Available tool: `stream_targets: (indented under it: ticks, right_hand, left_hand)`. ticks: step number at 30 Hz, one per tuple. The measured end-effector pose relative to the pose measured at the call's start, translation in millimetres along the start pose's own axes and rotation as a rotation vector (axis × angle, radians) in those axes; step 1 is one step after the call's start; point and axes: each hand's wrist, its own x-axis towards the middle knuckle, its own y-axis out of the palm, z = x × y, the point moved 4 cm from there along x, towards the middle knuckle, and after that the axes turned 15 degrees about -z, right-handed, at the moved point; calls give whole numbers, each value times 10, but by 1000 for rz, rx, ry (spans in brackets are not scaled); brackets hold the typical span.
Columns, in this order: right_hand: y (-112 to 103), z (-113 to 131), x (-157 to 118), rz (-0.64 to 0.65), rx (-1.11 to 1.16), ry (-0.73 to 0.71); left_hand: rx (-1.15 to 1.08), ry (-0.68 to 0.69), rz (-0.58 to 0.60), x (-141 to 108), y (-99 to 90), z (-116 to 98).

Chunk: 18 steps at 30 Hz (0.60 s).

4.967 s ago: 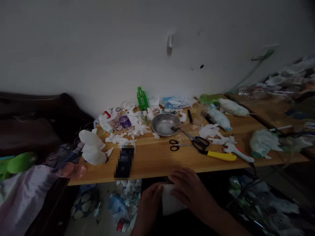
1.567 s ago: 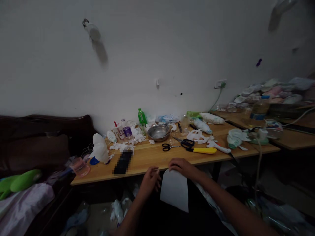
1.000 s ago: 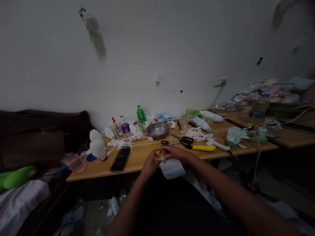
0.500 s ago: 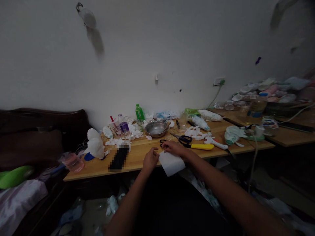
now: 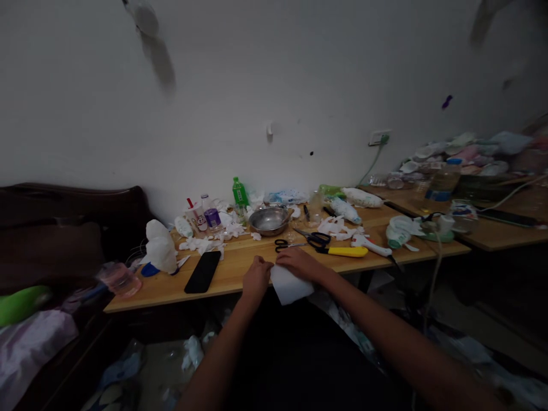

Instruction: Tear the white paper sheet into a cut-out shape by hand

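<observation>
A white sheet (image 5: 291, 286) hangs over the table's front edge, above my dark-clothed lap. My right hand (image 5: 297, 261) grips its upper edge with bent fingers. At the sheet's upper left corner, my left hand (image 5: 257, 276) pinches with thumb and fingertips, close beside the right fingers. Just beyond my hands are small scissors (image 5: 281, 245) and larger dark-handled scissors (image 5: 320, 240). A yellow-handled tool (image 5: 349, 251) lies to the right of my right hand. Farther back sits a metal bowl (image 5: 269, 221).
On the wooden table (image 5: 233, 268), a black phone (image 5: 202, 272) lies left of my hands. White scraps (image 5: 201, 245), a green bottle (image 5: 240, 193) and a purple-labelled bottle (image 5: 211, 214) are behind. A white glue-gun-like tool (image 5: 371, 245) with a cord lies right.
My left hand has moved in to the sheet's corner and its fingers have closed there. The right hand stays on the sheet. The whole view has shifted slightly.
</observation>
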Motion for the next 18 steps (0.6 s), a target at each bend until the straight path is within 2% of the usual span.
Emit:
stream_targets:
  ticks: [3,7,9,12,15,18]
  right_hand:
    - [-4,144,-130,48,-3,-46]
    - [-40,242,-226,46,-14,-53]
    - [-67,244,-216,14,-22,-31]
    - [-115,197,-143,-98,-63,61]
    - [-113,140,-50,-194,-127,162]
    - [-20,119,32,-182,-168,190]
  left_hand:
    - [-1,35,-2,-43,9,38]
    - [-55,36,-72,-78,10,105]
    - [-94,13,-128,-66,-3,143]
    - [-141,-15,-188,-23,-18,185]
    - [-159,-16,-180,30,5,198]
    - [-141,-2,-105,94,70,196]
